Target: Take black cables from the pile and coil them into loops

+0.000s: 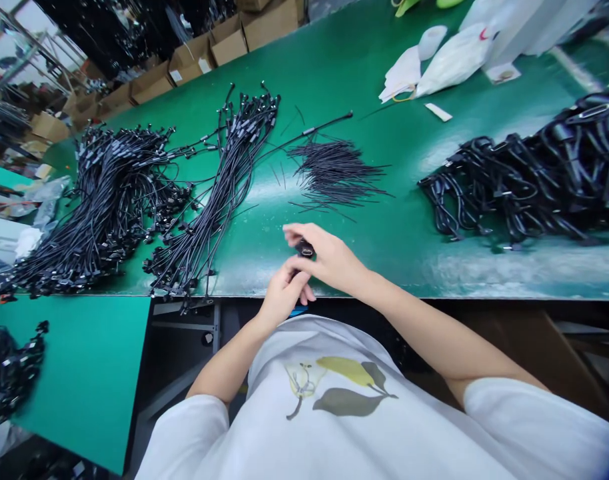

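Both hands meet just over the front edge of the green table, in front of the white shirt. A black cable (305, 249) is bunched between them, and the metal mouth of its plug shows between the fingers. My right hand (332, 257) curls over it from above, closed on it. Below and touching it, my left hand (283, 292) is closed with thumb and fingers pinched at the cable's lower part. Most of the cable is hidden by the fingers. Beyond the hands lies a loose pile of thin black ties (337, 170).
Long black cables lie in a bundle (229, 167) and a larger heap (104, 200) to the left. Coiled, tied cables (529, 170) are piled at right. White bags (454, 67) sit far right; cardboard boxes (192, 60) line the far edge. A lower green table (84, 373) stands at left.
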A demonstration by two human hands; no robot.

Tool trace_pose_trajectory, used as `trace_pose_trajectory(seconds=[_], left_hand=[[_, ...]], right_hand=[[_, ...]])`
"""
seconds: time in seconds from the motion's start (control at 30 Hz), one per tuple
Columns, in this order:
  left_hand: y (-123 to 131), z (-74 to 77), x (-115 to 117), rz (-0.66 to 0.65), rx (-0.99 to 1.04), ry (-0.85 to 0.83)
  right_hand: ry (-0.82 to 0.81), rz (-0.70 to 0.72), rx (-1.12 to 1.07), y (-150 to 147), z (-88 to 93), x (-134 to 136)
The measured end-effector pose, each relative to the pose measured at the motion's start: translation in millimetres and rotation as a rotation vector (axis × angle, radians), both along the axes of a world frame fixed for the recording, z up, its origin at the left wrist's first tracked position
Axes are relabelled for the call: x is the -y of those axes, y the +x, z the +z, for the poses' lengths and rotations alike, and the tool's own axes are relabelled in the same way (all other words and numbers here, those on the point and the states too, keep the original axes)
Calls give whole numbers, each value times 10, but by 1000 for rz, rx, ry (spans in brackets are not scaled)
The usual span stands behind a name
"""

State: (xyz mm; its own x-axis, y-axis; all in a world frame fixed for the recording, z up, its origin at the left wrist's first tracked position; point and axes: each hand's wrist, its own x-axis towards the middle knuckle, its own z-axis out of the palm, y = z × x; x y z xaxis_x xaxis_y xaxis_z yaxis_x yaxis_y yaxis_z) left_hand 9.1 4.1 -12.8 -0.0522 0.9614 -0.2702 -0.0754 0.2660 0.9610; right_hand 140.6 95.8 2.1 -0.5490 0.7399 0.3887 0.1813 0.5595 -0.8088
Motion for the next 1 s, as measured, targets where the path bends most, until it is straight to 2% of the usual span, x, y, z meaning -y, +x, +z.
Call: trace_pose_trajectory(seconds=[0.13,0.27,0.33,0.4,0.5,0.57,0.67,0.77,0.93,1.0], left_hand=[[-12,139,13,-137,54,-72],[-100,249,75,-228,48,-160],[-152,228,117,-216,-13,-155],[-193,164,147,-188,-19,-143],[-211,59,156,-164,129,-126],[-189,22,146,-157,220,-111],[-125,17,143,-194,274,-148],[-63,17,182,-202,266,-172],[-43,-63,257,-99,9,-76],[-45,-107,257,-83,-30,-54]], right_hand=[[25,-71,56,-83,-66,-29],[-154,-61,-7,-49,4,5],[-343,7,-105,-52,36,37],[-601,96,-260,-82,45,73],[-944,208,-514,-142,52,114],[-1059,214,-665,-175,79,127],[-1074,81,-810,-217,130,125],[-1032,-39,-825,-244,149,106],[-992,-137,-846,-221,139,59],[-993,-141,-853,-200,141,50]])
